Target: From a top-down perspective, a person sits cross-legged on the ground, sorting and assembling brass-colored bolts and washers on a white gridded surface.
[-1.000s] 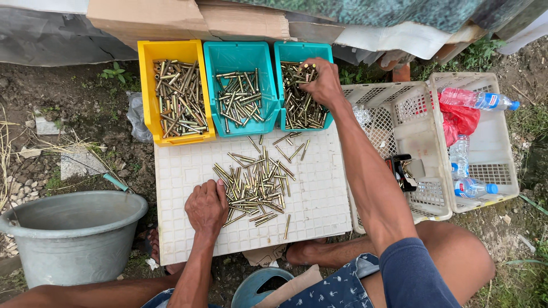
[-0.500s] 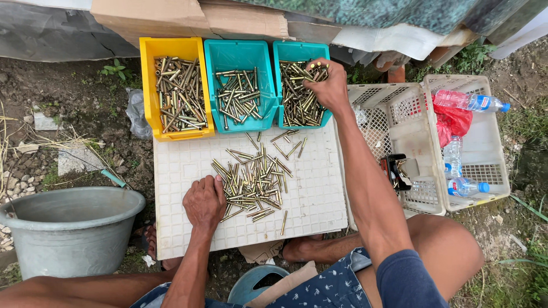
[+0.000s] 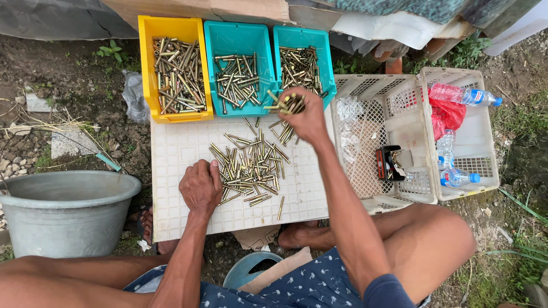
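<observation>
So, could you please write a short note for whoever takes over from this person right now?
Right hand: grips a bunch of brass casings, raised near the right teal bin.
Left hand: rests on the white board, at the edge of the loose pile.
Done: yellow bin, middle teal bin and right teal bin each hold casings.
Left: the pile on the board.

Brass cartridge casings point(image 3: 250, 165), loosely heaped on white board point(image 3: 177, 148), some in fist.
</observation>
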